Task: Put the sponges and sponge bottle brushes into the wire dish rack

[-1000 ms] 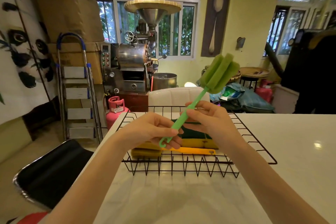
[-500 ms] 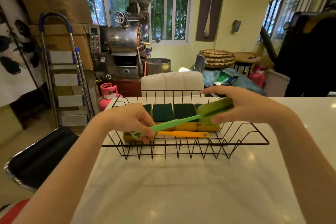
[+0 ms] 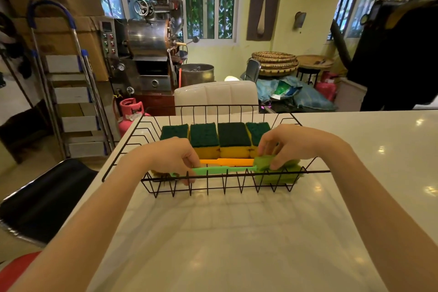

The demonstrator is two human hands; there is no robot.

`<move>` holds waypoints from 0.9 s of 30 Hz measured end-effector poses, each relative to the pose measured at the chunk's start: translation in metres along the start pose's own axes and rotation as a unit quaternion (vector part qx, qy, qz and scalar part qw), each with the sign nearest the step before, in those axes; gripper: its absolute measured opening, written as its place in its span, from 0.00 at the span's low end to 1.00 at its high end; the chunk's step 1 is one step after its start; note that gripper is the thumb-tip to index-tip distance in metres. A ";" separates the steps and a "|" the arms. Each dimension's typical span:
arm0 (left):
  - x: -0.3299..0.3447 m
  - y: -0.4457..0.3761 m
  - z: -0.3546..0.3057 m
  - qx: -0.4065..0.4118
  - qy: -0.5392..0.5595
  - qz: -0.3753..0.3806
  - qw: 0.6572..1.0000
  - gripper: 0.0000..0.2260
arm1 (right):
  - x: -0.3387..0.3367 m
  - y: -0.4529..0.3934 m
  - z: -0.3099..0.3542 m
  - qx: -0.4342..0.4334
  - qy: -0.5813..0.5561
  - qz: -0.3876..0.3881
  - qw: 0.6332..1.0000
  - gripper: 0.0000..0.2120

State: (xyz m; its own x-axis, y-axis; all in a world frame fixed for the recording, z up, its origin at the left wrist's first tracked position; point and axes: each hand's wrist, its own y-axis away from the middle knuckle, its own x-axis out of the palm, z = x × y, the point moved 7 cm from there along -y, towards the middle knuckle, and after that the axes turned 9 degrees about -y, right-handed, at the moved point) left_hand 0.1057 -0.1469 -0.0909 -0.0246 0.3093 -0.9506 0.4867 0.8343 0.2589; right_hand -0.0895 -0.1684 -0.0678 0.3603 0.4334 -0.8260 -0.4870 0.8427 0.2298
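A black wire dish rack point(image 3: 237, 108) stands on the white counter. Inside it, several yellow sponges point(image 3: 233, 138) with dark green tops lie side by side in a row. In front of them lies an orange bottle brush point(image 3: 227, 162). The green sponge bottle brush point(image 3: 222, 170) lies lengthwise along the rack's near side. My left hand point(image 3: 173, 157) pinches its handle end. My right hand point(image 3: 288, 143) grips its green sponge head point(image 3: 276, 172) at the rack's right end.
The white counter point(image 3: 237, 232) stretches toward me and to the right. A white chair back point(image 3: 215, 96) stands just behind the rack. A black stool point(image 3: 42, 199) sits at the left, with a ladder, a pink gas bottle and a roasting machine beyond.
Both hands have lowered the green brush from upright above the rack to lying flat inside it along the near side. The camera has tilted down.
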 end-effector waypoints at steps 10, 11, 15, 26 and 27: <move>0.006 -0.002 0.000 -0.008 -0.024 0.033 0.999 0.17 | 0.007 -0.003 0.002 0.012 0.037 -0.011 0.999 0.12; 0.007 -0.001 -0.001 -0.007 -0.025 0.038 0.999 0.18 | 0.008 -0.003 0.002 0.013 0.039 -0.011 0.999 0.12; 0.007 -0.001 -0.003 0.000 -0.031 0.032 0.999 0.18 | 0.010 -0.005 0.003 0.016 0.039 -0.011 0.999 0.12; 0.011 -0.003 0.002 -0.001 -0.010 0.039 0.999 0.11 | 0.006 0.003 0.003 0.016 0.019 0.012 1.000 0.15; 0.010 -0.002 0.002 -0.004 0.001 0.040 0.999 0.11 | 0.003 0.006 0.007 0.011 0.016 0.002 1.000 0.16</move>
State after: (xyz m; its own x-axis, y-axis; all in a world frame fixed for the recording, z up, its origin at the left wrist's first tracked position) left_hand 0.1065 -0.1466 -0.1011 0.0126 0.3760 -0.9265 0.4796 0.8108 0.3356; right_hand -0.0864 -0.1598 -0.0650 0.3323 0.4273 -0.8408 -0.4709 0.8476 0.2446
